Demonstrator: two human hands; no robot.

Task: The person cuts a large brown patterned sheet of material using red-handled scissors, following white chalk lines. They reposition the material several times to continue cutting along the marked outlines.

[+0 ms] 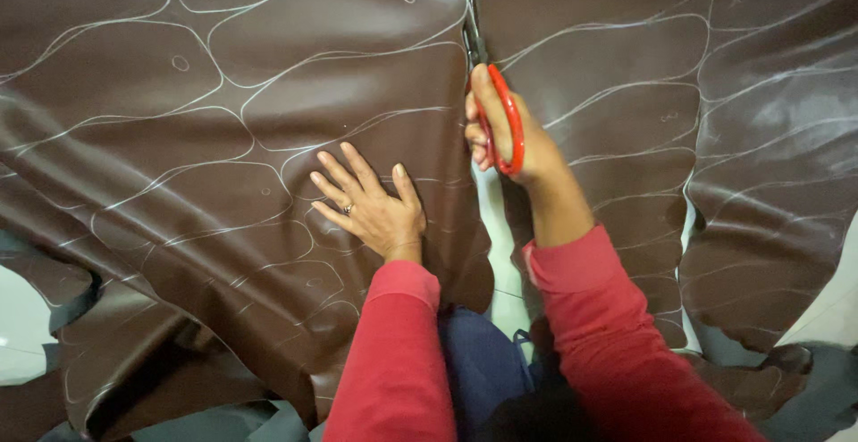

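A large sheet of dark brown leather [223, 138] covers the surface, marked all over with pale drawn outlines. My right hand [514, 138] grips red-handled scissors [500, 120], whose blades point away along a cut that splits the sheet down the middle. My left hand [371, 205] lies flat with fingers spread on the leather just left of the cut, a ring on one finger. Both sleeves are red.
A white surface [493, 227] shows through the cut and at the left edge [18, 317]. Another part of the leather [769, 183] lies to the right, separated by a narrow gap. The sheet's ragged lower edges hang toward me over dark grey material [223, 424].
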